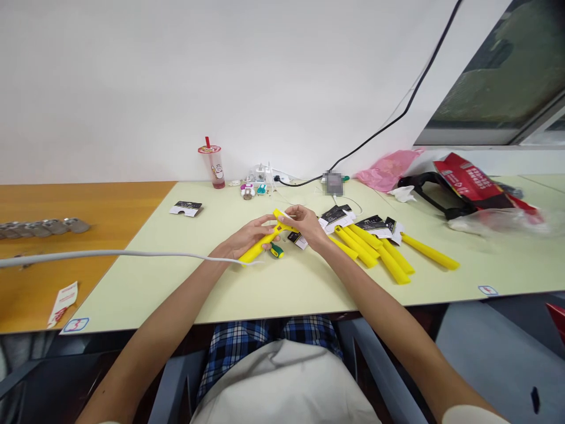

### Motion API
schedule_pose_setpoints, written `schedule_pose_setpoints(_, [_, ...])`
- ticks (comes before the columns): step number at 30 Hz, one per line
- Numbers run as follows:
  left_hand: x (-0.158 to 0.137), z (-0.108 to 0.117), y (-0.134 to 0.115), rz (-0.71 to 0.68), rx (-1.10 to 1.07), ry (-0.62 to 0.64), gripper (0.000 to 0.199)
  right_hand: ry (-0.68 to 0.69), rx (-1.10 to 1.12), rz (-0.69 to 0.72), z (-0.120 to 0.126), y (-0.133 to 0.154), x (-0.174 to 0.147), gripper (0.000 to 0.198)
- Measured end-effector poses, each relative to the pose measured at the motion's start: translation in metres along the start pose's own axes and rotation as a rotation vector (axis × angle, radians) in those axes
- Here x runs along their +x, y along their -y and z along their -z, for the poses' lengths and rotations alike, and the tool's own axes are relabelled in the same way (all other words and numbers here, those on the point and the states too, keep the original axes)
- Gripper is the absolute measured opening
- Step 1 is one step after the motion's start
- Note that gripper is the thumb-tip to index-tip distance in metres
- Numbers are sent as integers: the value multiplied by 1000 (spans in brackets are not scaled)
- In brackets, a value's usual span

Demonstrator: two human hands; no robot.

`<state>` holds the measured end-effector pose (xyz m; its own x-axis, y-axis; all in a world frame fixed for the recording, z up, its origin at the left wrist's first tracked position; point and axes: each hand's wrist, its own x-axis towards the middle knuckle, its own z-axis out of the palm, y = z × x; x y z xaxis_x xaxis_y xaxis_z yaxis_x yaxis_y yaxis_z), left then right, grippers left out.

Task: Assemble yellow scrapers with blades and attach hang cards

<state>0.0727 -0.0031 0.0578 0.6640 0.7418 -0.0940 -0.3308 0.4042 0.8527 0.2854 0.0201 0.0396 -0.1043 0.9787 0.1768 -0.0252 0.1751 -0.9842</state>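
The held tool (255, 251) is long and bright yellow.

pale green table (300, 294) | lidded cup (212, 168) | black-and-white cards (188, 206) | yellow pieces (394, 263) | green-and-yellow handle (276, 251) | pink bag (388, 171)

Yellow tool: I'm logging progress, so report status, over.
Left hand gripping yellow tool. Right hand at its head. Green-and-yellow object nearby. Pale cable crossing view before left wrist.

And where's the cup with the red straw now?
In the head view, the cup stands left of centre at the back of the pale table, left of the power strip.
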Motion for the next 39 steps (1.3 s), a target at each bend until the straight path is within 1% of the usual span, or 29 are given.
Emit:
schedule_pose_setpoints(2, [1,-2,-1,-45,-39,-16,50,-86,-58,122,1,0,1,58])
schedule_pose_setpoints(5, [0,-3,-6,-156,-120,-56,50,-235,-166,322,6,0,5,47])
schedule_pose_setpoints(7, [-1,-1,-10,-240,-196,-98,49,-264,-263,377,11,-1,6,38])
schedule_pose_setpoints(8, [-2,1,-13,-280,-234,-120,48,-238,-326,378,14,-2,6,34])
schedule_pose_setpoints(9, [-3,3,-16,-318,-267,-139,48,-184,-402,368,17,-4,6,29])
schedule_pose_setpoints(11, [-7,7,-22,-374,-305,-160,46,6,-575,342,21,-7,5,23])
schedule_pose_setpoints(13, [-10,10,-26,-413,-301,-176,47,210,-716,318,22,-10,4,21])
schedule_pose_setpoints(15, [-13,11,-29,-434,-281,-196,49,347,-793,287,22,-11,3,18])
schedule_pose_setpoints(18, [-15,11,-30,-444,-299,-189,48,438,-861,253,22,-11,2,10])
schedule_pose_setpoints(21, [-14,11,-29,-433,-332,-164,46,469,-910,264,22,-11,3,9])
schedule_pose_setpoints(27, [-9,11,-26,-382,-308,-172,50,434,-956,288,25,-14,6,13])
schedule_pose_setpoints(29, [-8,10,-24,-361,-313,-170,51,423,-943,291,25,-16,6,11])
schedule_pose_setpoints(33, [-5,8,-20,-321,-261,-196,60,387,-866,315,23,-19,6,8])
schedule_pose_setpoints(36, [-3,8,-17,-303,-241,-213,60,295,-783,336,19,-20,7,10])
schedule_pose_setpoints(39, [-1,10,-15,-287,-239,-193,56,101,-559,374,17,-15,8,17])
